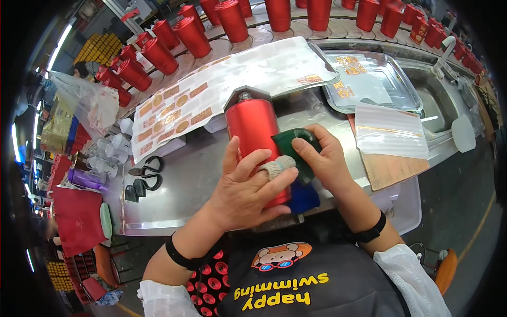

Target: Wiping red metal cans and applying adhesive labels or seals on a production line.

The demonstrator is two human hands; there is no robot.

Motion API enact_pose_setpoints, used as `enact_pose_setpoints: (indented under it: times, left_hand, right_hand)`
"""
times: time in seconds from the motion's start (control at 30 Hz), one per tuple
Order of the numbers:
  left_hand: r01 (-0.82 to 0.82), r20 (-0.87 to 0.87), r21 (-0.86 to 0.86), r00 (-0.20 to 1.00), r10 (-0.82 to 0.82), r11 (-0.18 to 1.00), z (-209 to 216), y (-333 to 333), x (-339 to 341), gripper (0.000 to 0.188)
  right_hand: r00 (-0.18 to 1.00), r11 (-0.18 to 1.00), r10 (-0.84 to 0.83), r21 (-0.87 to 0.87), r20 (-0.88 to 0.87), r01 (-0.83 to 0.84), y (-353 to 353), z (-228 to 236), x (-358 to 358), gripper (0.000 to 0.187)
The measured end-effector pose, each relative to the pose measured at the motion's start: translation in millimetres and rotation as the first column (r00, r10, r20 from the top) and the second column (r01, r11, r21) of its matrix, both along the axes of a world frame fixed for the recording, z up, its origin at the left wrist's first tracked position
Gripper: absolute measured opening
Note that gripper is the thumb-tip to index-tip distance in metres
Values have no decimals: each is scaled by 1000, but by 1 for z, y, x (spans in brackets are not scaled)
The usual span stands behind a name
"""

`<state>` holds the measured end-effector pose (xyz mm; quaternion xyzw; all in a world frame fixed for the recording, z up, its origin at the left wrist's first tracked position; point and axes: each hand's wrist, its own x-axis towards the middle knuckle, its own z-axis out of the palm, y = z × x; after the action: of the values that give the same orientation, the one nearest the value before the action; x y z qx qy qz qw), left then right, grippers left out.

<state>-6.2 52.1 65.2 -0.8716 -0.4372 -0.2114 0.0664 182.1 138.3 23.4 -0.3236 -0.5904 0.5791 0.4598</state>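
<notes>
Across steel bench, left hand (248, 190) clasping glossy red cylinder (256, 142), right hand (322, 158) pinching green card (293, 145).

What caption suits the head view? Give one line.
Left hand steadies a red cylindrical canister while right hand presses a dark green card against it.

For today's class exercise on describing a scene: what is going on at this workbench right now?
A person holds a red cylindrical can lying on a metal bench. The left hand, one finger bandaged, wraps around the can, while the right hand presses a dark green flat piece against its side. Label sheets, scissors and rows of red cans lie beyond.
</notes>
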Motion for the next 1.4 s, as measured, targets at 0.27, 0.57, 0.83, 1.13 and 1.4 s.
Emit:
enact_pose_setpoints:
  times: [0.27,0.57,0.83,1.13,1.4]
  left_hand:
    - [-48,56,267,998,34,962,-28,-28,14,29]
    - [-459,364,-104,808,463,882,-60,-44,-1,87]
    - [-491,295,51,839,457,870,-48,-50,3,95]
    - [-470,382,-6,815,437,882,-53,-42,6,97]
    - [-497,493,-81,733,468,864,-81,-35,7,101]
  right_hand:
    - [990,947,-97,314,99,61,0,11,-1,20]
    - [973,603,-68,786,219,-134,0,31,4,34]
    - [934,799,0,562,357,-215,10,44,-3,19]
    - [905,768,-199,634,375,-93,17,56,0,20]
    - [829,862,80,380,553,-337,5,63,-5,17]
